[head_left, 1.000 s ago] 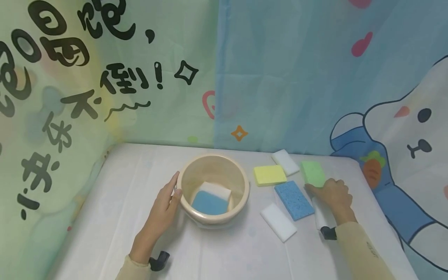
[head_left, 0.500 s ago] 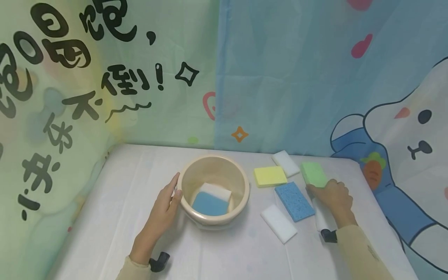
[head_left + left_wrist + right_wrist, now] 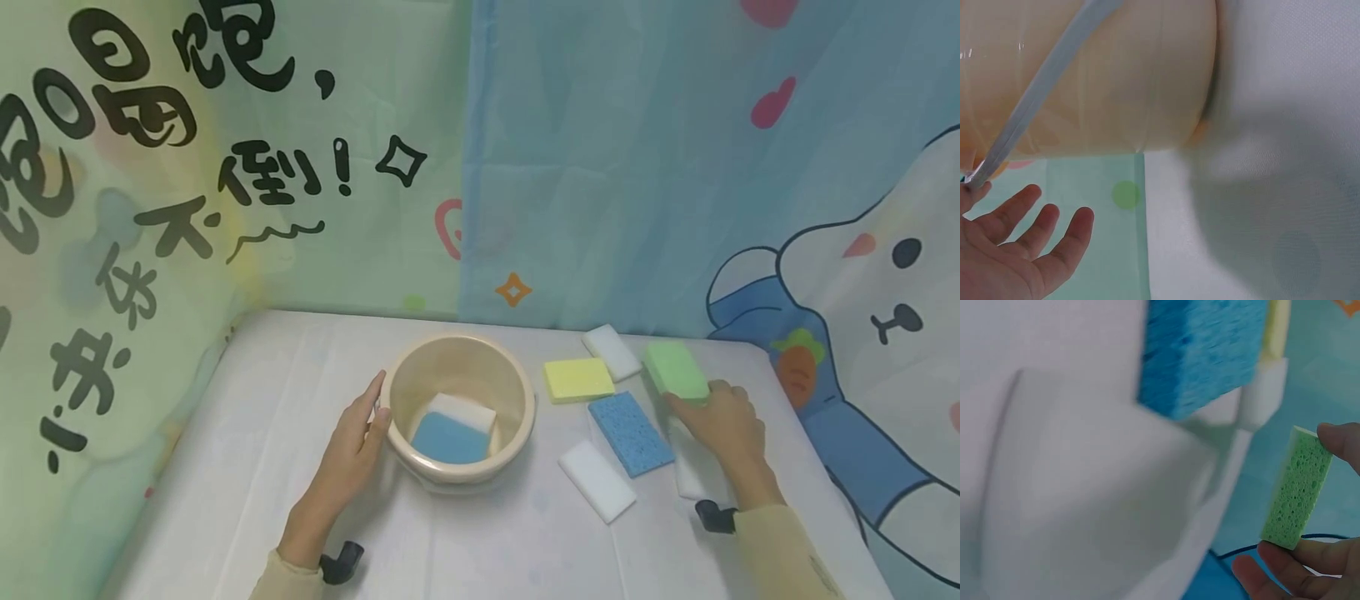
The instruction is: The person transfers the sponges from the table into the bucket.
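Note:
In the head view, my left hand (image 3: 348, 450) rests against the left side of a cream bucket (image 3: 401, 454), its thumb and a finger near the rim. The left wrist view shows its fingers (image 3: 1063, 247) spread beside the bucket's grey handle (image 3: 1038, 90). A light-blue sponge (image 3: 450, 437) and a white sponge (image 3: 461, 408) lie inside the bucket. Farther right, my right hand (image 3: 723, 425) pinches a green sponge (image 3: 675, 371) by its near end. The right wrist view shows this porous green sponge between thumb and fingers, held off the table.
Between bucket and right hand lie a yellow sponge (image 3: 577, 381), a speckled blue sponge (image 3: 632, 433), a white sponge (image 3: 597, 481) and another white one (image 3: 611, 352) behind. One more white block (image 3: 697, 467) lies beneath the right hand. A printed curtain (image 3: 585, 208) hangs behind the table.
My right hand has shifted slightly right and toward me. The green sponge in its grip has tilted and come up from the table. The left hand and bucket hold still.

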Tool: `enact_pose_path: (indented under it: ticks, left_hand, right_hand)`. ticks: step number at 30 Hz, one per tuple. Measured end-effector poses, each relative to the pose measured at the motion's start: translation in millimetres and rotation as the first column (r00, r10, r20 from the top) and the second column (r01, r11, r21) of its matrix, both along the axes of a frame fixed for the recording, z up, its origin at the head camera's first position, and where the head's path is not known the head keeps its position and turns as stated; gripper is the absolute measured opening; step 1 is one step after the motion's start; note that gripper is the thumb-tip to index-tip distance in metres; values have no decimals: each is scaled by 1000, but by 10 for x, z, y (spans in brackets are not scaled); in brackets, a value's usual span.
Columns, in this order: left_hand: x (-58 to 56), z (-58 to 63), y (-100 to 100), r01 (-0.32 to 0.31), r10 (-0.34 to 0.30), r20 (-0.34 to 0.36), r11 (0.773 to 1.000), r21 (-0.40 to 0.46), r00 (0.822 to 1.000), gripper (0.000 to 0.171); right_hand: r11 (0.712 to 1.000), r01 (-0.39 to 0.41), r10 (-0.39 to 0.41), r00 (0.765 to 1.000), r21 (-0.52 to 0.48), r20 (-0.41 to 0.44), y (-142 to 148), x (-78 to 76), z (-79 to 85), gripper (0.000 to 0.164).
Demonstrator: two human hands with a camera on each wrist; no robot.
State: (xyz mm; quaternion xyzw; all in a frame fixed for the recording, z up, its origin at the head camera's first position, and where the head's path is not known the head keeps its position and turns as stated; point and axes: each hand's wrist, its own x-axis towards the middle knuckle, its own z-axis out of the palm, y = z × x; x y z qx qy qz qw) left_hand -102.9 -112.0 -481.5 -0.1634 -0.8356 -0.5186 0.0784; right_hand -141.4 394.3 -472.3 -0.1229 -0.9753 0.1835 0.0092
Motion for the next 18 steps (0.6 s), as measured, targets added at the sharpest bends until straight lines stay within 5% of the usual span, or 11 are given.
enact_pose_path:
  ticks: [18]
  left_hand:
    - [13, 0, 11, -15, 15, 17, 1000, -4, 1000, 54]
  right_hand:
    - [979, -203, 204, 968, 21, -144, -628, 193, 648, 84]
